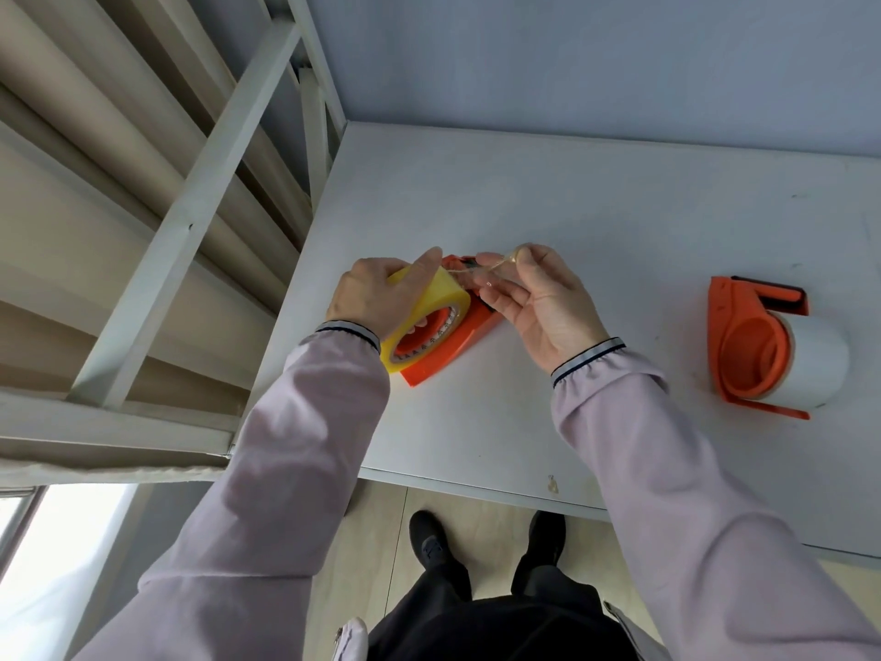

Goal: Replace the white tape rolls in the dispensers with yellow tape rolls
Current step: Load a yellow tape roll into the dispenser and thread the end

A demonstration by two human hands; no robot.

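Dispensers number two (443, 355) (743, 345); yellow roll (429, 307) one, white roll (810, 369) one.

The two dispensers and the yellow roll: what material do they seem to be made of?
Left dispenser and right dispenser: apparently moulded plastic, uniform orange with a smooth, slightly glossy surface. Yellow roll: looks like thin plastic film tape, shiny and slightly translucent; the pulled end between the hands looks almost clear. Its core cannot be judged.
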